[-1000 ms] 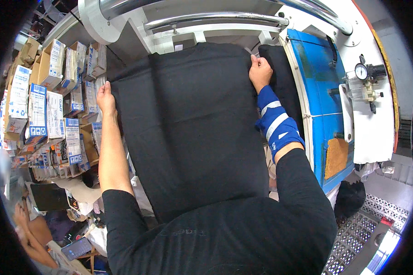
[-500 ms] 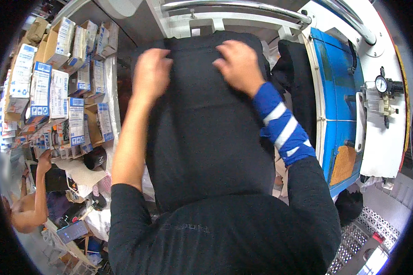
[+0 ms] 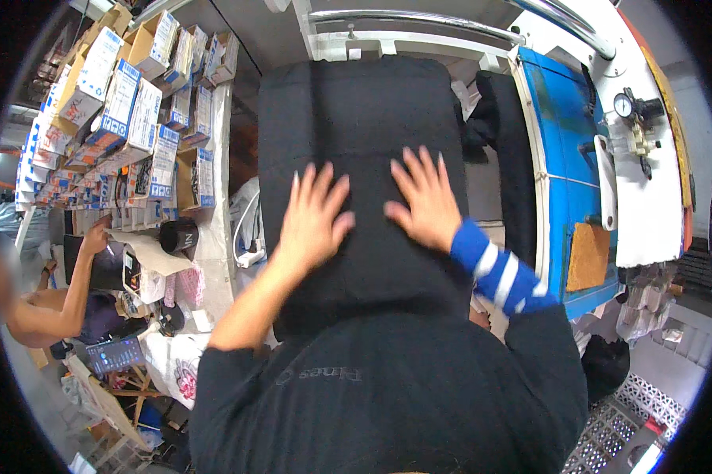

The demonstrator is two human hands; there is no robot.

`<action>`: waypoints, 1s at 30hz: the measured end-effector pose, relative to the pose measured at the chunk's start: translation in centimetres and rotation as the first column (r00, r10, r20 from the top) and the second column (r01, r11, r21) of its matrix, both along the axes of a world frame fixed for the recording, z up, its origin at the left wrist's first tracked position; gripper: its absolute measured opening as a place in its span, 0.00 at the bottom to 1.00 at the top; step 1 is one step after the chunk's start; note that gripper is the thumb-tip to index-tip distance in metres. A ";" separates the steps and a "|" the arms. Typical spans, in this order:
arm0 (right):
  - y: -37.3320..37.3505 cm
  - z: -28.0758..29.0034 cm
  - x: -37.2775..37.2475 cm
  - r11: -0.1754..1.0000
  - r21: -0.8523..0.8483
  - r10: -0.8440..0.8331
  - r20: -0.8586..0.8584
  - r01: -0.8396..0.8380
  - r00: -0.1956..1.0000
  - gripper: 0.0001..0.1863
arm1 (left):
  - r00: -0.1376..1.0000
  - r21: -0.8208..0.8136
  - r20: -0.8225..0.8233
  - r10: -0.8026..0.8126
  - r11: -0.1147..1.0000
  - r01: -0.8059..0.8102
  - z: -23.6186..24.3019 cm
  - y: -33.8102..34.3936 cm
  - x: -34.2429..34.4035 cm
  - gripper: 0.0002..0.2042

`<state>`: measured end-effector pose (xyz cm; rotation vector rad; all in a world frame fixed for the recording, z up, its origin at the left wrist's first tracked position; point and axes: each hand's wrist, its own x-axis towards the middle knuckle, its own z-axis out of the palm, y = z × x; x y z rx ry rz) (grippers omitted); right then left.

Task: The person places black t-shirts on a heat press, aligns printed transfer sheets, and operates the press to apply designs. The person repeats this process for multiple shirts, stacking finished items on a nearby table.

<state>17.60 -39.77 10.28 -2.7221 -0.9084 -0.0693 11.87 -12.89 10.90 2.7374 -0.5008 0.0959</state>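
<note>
A black cloth (image 3: 364,107), maybe a garment, is spread over a flat board with rounded far corners in front of me. My left hand (image 3: 315,221) lies flat on its left half, fingers spread and pointing away from me. On the right half, my right hand (image 3: 425,201) rests the same way, palm down with fingers apart. Neither hand grips anything. A blue wrap with white stripes (image 3: 498,268) covers my right wrist and forearm. The board's near end is hidden by my body.
Beside the board on the right hangs more black cloth (image 3: 518,158), next to a blue machine panel (image 3: 569,134) with a pressure gauge (image 3: 624,105). Metal bars (image 3: 419,17) cross the far side. Cardboard boxes (image 3: 146,118) are stacked at left, where another person's arm (image 3: 75,292) shows.
Both hands have come back from the cloth's far end toward my body. Their curled, raised fingers are now spread flat on it. The view has shifted slightly.
</note>
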 end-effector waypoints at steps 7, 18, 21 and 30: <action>-11.1 -2.4 -24.0 0.982 -0.025 -0.187 -0.228 0.186 0.956 0.32 | 0.972 -0.076 -0.131 0.195 0.976 -0.206 -4.5 3.3 -24.6 0.32; -18.3 -8.6 -15.2 0.268 0.156 0.179 -0.978 0.951 0.110 0.20 | 0.626 -0.446 -0.752 0.206 0.540 -0.714 -11.9 14.1 -16.3 0.25; -18.4 -6.6 -16.1 0.168 0.236 0.327 -0.929 0.957 0.172 0.20 | 0.623 -0.583 -0.775 0.110 0.260 -0.770 -10.5 13.5 -18.6 0.22; -18.9 -8.7 -17.0 0.134 0.281 0.418 -0.886 0.950 0.203 0.16 | 0.590 -0.584 -0.804 -0.076 -0.089 -0.807 -7.8 13.1 -21.4 0.11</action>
